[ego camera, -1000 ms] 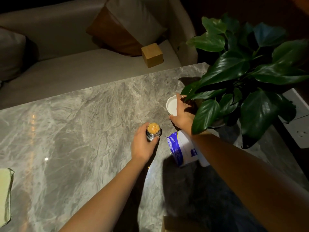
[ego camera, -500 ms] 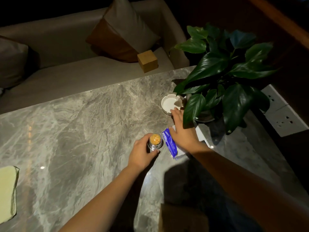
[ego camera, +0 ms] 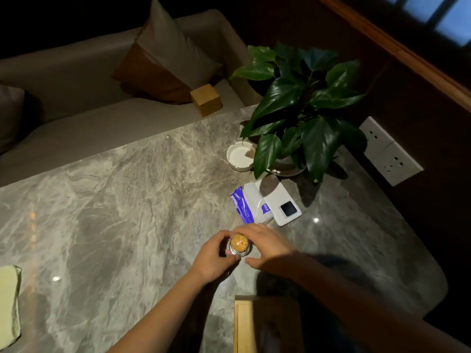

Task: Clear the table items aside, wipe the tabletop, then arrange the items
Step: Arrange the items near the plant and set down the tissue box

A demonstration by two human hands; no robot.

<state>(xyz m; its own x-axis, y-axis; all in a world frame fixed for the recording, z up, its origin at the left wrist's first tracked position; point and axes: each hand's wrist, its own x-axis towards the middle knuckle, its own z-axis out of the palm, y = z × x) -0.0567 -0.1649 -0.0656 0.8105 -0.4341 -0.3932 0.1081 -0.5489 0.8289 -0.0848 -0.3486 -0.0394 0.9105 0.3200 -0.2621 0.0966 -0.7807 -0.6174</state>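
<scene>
Grey marble tabletop point(ego camera: 122, 205), veined, filling the centre of the frame. Toothpick holder point(ego camera: 239, 246) standing at lower centre. Tissue pack point(ego camera: 248, 205) lying right of centre, touching a white device point(ego camera: 280, 203) on its right side. White ashtray point(ego camera: 240, 157) above these, just beside a potted plant point(ego camera: 300, 110) at upper right. Pale green cloth point(ego camera: 9, 304) at the left edge. Wooden box point(ego camera: 265, 324) at the bottom edge.

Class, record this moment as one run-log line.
left hand: grips toothpick holder | right hand: cupped beside it | tissue pack, ashtray: on table
</scene>
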